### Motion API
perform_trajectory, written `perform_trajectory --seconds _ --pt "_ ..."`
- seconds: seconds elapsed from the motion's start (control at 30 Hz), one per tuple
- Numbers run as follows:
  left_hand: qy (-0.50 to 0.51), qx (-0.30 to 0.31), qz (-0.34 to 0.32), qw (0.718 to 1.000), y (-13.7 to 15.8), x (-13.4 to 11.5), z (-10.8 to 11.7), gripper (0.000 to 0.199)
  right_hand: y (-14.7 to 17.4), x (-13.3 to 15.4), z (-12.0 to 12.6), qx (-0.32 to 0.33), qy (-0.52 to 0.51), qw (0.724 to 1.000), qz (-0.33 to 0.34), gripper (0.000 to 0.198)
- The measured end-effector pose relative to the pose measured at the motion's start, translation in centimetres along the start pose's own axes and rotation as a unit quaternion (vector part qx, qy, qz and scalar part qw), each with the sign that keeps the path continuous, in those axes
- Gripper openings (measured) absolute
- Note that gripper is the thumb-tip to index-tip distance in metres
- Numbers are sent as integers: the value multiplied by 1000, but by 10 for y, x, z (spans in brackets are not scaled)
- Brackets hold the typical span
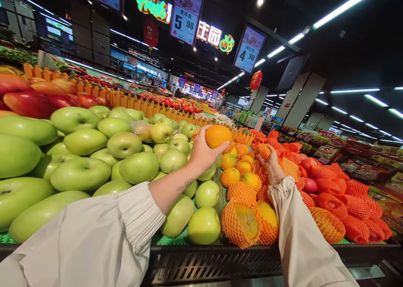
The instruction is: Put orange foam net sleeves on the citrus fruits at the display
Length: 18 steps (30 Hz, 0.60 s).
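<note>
My left hand is closed around a bare orange, holding it up above the fruit display. To the right, my right hand grips an orange in a foam net, over the pile of netted fruit. Between my arms lie loose oranges, some bare and some in orange foam nets. Green apples are heaped under and to the left of my left forearm. A large netted orange rests at the front of the display.
Red foam-netted fruit is piled on the right. Red apples sit at the far left. A low orange picket divider runs behind the green apples. The black slotted display edge is in front of me. Price signs hang overhead.
</note>
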<state>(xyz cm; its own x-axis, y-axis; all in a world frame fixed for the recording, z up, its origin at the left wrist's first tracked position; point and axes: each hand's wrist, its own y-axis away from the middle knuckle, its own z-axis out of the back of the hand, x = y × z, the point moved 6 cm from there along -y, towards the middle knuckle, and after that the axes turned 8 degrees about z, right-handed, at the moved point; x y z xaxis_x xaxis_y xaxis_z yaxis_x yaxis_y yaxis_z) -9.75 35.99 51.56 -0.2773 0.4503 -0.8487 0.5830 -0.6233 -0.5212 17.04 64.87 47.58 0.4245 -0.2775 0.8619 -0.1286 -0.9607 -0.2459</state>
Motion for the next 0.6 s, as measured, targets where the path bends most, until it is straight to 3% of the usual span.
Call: perform_trajectory --seconds 0.27,0.6 --pt "-7 7 9 1000 1 0 0 72 20 13 -24 56 -93 994 -11 15" --pt "-14 23 0 1000 1 0 -2 69 41 31 -47 80 -90 992 39 43"
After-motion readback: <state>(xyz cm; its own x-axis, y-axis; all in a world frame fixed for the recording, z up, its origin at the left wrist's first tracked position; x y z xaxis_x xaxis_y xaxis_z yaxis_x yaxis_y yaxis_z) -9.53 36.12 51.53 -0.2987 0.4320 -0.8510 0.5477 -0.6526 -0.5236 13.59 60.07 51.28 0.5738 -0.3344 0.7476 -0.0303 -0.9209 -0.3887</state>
